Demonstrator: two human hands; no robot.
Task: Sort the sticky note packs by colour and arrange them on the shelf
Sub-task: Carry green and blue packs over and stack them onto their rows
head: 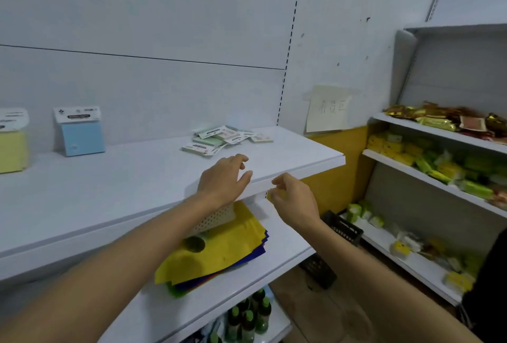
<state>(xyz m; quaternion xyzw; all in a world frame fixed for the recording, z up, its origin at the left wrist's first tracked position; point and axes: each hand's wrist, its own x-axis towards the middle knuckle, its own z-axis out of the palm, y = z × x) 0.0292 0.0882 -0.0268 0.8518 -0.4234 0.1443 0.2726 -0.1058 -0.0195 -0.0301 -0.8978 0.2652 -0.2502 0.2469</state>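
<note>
Fingers (242, 176) of the left hand (222, 180) are lying relaxed, holding nothing, over the near edge of the white shelf (109, 191). Just right, the right hand (292, 200) is curling its fingers by a yellow blur; whether it is grasping anything cannot be told. Green and white sticky note packs (225, 138) are lying heaped at the far right, while a blue pack (82, 136) and a yellow pack (12, 150) are standing far left.

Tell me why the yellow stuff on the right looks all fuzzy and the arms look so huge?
Head view: the wide-angle lens stretches the forearms toward the bottom corners; the packets on the right-hand shelves are smeared, probably motion blur; the blue pack at left looks sharper; the light is flat, no glare.
</note>
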